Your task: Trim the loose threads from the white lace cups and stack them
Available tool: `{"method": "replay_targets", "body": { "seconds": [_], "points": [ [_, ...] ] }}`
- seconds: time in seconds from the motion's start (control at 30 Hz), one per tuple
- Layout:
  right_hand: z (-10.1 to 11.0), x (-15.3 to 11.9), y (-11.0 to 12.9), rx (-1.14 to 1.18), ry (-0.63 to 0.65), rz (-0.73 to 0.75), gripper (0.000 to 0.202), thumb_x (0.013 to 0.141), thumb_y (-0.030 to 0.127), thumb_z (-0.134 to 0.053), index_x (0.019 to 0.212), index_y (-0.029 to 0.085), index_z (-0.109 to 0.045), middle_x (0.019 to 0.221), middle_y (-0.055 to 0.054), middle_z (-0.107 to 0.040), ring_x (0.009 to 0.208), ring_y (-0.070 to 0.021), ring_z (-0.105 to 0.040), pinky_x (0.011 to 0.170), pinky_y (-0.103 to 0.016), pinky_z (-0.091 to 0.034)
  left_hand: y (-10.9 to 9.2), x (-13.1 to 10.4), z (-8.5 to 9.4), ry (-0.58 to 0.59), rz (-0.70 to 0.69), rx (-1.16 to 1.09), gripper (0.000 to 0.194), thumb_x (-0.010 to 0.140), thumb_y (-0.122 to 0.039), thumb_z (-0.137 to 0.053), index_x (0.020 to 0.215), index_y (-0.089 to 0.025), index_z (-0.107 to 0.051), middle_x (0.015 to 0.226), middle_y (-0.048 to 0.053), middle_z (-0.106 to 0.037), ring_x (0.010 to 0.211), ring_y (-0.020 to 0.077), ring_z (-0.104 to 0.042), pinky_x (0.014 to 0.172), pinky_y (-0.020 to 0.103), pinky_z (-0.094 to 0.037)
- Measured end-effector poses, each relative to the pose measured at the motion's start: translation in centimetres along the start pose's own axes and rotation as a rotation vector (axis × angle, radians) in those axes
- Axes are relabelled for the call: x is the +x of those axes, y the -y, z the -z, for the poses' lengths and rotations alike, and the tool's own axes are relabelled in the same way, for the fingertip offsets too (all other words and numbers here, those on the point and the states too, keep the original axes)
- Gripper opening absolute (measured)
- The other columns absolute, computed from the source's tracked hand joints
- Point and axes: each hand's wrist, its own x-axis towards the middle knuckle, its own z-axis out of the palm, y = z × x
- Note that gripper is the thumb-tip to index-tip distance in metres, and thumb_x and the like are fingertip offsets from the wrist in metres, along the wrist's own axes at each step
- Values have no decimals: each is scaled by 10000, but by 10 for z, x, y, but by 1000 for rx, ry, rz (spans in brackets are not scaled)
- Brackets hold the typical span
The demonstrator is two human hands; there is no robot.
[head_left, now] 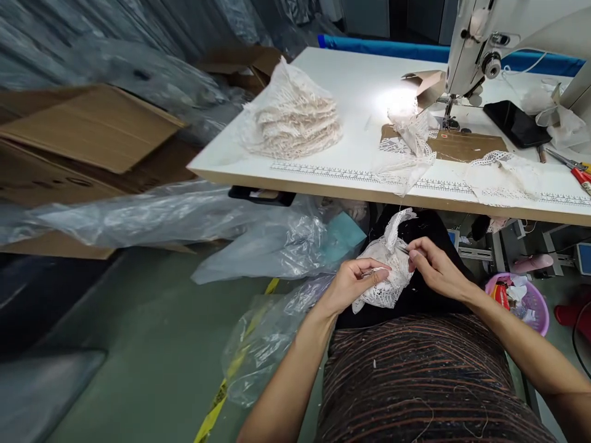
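A piece of white lace fabric [385,295] lies bunched over my lap, below the table's front edge. My left hand [357,283] pinches its left side between thumb and fingers. On the right, my right hand [429,261] is closed on a small thin metal tool [402,249], whose tip points into the lace; its exact kind is too small to tell. More lace [413,144] lies by the sewing machine's needle [447,114] and hangs over the edge above my hands.
The white table [341,172] bears a lace stack [295,117], a black phone [517,123] and red-handled scissors [582,178]. Cardboard boxes [92,129] and plastic sheeting [268,240] are at the left. A purple bin [545,307] stands at the lower right.
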Motion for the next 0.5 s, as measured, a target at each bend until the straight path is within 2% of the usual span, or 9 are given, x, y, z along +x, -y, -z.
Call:
{"method": "replay_targets", "body": {
  "seconds": [0.13,0.3,0.5],
  "points": [
    [-10,5,-4,-195,83,-15,511,1023,493,-244,744,196,-553,622,2,-536,572,-126,-492,587,-263,-351,1,-2,1,10,-31,15,372,710,-463,-787,890,-138,-796,741,48,-730,590,115,-576,525,209,-443],
    [-17,14,-1,-374,54,-26,442,1009,450,-348,756,193,-603,609,5,-527,552,-123,-466,562,-253,-294,-2,-4,-1,25,-58,58,345,730,-449,-769,882,-141,-797,713,41,-719,586,121,-572,495,207,-432],
    [-19,9,-1,-313,3,-41,404,1002,421,-353,779,190,-598,664,-6,-567,575,-122,-468,576,-246,-308,-5,-5,-2,28,-55,65,337,739,-451,-749,857,-138,-793,698,39,-708,580,115,-548,512,210,-424]
  ]
}}
